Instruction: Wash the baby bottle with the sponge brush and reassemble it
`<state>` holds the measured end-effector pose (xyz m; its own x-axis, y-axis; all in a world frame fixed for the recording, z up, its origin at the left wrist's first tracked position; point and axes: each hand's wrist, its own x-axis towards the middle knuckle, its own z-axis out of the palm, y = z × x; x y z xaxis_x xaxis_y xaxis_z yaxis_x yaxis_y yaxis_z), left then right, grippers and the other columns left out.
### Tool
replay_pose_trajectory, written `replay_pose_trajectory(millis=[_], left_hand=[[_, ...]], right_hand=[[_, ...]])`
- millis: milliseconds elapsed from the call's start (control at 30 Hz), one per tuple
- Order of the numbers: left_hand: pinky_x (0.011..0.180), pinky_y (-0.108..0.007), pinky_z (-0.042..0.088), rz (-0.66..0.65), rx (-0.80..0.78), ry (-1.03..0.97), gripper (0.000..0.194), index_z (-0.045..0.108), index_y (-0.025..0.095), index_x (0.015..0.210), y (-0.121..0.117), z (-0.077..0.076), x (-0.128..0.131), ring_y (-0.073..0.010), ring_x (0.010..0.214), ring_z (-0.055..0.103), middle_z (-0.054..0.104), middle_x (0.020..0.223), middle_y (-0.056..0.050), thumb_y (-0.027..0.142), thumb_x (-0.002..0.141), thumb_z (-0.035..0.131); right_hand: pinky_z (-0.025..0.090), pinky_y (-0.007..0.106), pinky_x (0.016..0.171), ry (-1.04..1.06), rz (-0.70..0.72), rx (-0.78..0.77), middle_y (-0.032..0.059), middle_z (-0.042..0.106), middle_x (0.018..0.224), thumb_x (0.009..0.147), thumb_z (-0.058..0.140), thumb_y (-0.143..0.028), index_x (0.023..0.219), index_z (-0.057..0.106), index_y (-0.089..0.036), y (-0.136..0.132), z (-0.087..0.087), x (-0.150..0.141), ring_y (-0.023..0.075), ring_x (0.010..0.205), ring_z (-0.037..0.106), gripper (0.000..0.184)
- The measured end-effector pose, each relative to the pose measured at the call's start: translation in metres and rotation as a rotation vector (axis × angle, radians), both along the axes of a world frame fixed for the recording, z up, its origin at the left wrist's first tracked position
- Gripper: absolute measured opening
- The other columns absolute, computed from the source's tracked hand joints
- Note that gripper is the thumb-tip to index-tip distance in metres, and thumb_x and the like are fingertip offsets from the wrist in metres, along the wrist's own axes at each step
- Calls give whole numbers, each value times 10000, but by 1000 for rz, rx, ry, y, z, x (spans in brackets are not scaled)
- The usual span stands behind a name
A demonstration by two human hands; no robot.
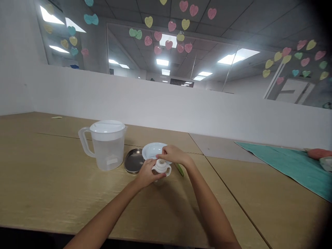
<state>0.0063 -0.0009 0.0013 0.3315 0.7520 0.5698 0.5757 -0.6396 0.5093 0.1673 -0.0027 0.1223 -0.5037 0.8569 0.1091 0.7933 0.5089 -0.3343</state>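
My left hand (147,175) is wrapped round the side of a small white container (161,166) with a stepped, narrow top and a loop handle on its right. Fingers and thumb of that hand grip it above the table. Just over the container's top, my right hand (173,154) is bent with its fingers drawn together; whatever they may hold is hidden. Behind both hands lies a shallow white dish (151,148), partly covered by them. A dark metal tray (132,162) rests to the left of it. Under my right wrist a slim green item (180,169) shows in part.
A clear plastic pitcher (109,148) with a white lid stands left of the tray. On the right, a teal cloth (287,162) has a reddish item (320,153) on it. A low white wall (160,103) with glass above borders the wooden table (64,186).
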Motion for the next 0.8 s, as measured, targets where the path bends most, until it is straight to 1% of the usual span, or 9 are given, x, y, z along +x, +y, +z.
replay_pose_trajectory(millis=[67,133,233,333,433,500,567,667,800], left_hand=[[888,-380,406,-7,-2,0,550,612,210,1042,1,0,0,-264,988,546,639,1013,-67,575,631,636],[885,-383,405,-21,-5,4,541,609,207,1043,1,1,1,-263,980,549,639,1012,-68,567,640,634],[884,-388,405,-33,-8,-1,544,600,210,1068,1,1,1,-265,986,546,637,1024,-70,555,648,635],[911,-400,395,-32,-20,-21,584,578,220,1123,1,0,1,-271,1021,532,620,1083,-76,544,642,647],[961,-420,366,-39,-72,-61,685,526,211,1203,0,0,0,-288,1107,491,574,1179,-95,534,617,673],[984,-421,354,-63,-120,-127,787,449,203,1280,-1,1,0,-290,1151,467,545,1226,-102,520,602,692],[985,-400,362,-78,-152,-230,784,392,215,1320,0,4,-2,-268,1159,473,535,1245,-94,507,646,665],[972,-354,378,-41,-147,-397,558,438,219,1273,4,8,-6,-215,1142,496,547,1230,-81,484,788,516],[964,-345,372,5,-107,-382,388,584,204,1086,8,12,-12,-203,1097,516,598,1146,-69,464,845,427]], right_hand=[[295,219,531,-40,1,55,34,616,694,789,546,-360,730,616,-142,-2,0,-2,113,605,488,236],[296,206,547,-39,96,90,24,617,731,774,534,-210,755,618,-152,-4,1,-2,106,633,493,104],[324,196,595,-21,181,123,23,621,781,734,482,-70,771,627,-156,-5,3,3,109,692,512,172],[357,209,646,46,173,147,34,629,804,730,464,-52,764,634,-152,-10,10,11,121,728,527,200],[380,228,696,206,159,226,35,629,866,776,429,-90,841,628,-167,-18,21,20,133,787,533,223],[385,244,749,330,110,326,33,620,916,804,404,-119,895,611,-183,-24,28,25,138,836,529,235],[378,259,789,419,16,448,34,606,947,822,396,-154,927,593,-196,-27,32,30,145,860,519,227],[359,277,794,420,-134,573,41,592,916,826,403,-195,926,594,-205,-23,32,35,164,854,501,216],[344,267,737,338,-232,531,42,581,841,770,431,-192,846,617,-195,-6,24,36,170,814,486,201]])
